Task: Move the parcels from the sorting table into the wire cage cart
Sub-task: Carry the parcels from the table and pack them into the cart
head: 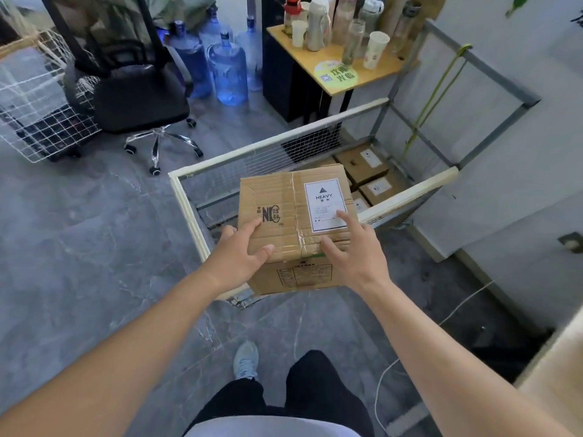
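both hands [239, 260] grasping heavy-labelled box [277, 212] over cart's near rim [189, 216], fingers [342, 216] spread on top.

even, diffuse indoor light; soft, faint shadows on the grey floor [79, 247]; wide-angle bending toward the edges; slight blur overall; bluish glare on the water bottles [227, 70]

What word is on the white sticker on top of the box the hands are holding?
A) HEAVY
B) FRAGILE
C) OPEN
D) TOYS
A, because the white label on top of the cardboard box reads HEAVY under a small triangle, and the right hand has a fingertip resting on its lower edge while the left hand grips the near left side.
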The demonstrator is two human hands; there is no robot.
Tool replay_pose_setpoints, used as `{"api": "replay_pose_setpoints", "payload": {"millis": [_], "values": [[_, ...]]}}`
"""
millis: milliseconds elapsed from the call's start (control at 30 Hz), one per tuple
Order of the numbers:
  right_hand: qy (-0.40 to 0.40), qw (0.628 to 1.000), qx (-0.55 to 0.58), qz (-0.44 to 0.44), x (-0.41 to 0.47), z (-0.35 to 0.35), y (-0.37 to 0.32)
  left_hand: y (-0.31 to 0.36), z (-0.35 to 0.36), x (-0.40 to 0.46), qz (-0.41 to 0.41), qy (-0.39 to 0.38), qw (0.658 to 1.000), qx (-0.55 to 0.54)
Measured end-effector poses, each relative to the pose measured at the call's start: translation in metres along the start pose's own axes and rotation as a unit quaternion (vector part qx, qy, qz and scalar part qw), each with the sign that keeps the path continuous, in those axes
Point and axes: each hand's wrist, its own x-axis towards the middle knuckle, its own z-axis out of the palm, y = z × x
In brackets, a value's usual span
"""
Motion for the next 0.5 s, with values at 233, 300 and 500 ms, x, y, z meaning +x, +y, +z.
{"api": "replay_pose_setpoints", "payload": {"millis": [233,300,500], "values": [[0.003,1.000,-0.005,-0.005,0.076,0.014,-0.002,0.004,-0.004,0.073,-0.043,-0.025,0.998,-0.026],[-0.012,1.000,-0.002,-0.007,0.110,0.018,0.002,0.009,-0.001,0.100,-0.055,-0.021,0.998,-0.031],[-0.081,0.996,0.013,-0.025,0.215,0.026,0.025,0.030,0.020,0.176,-0.117,0.015,0.991,-0.061]]}}
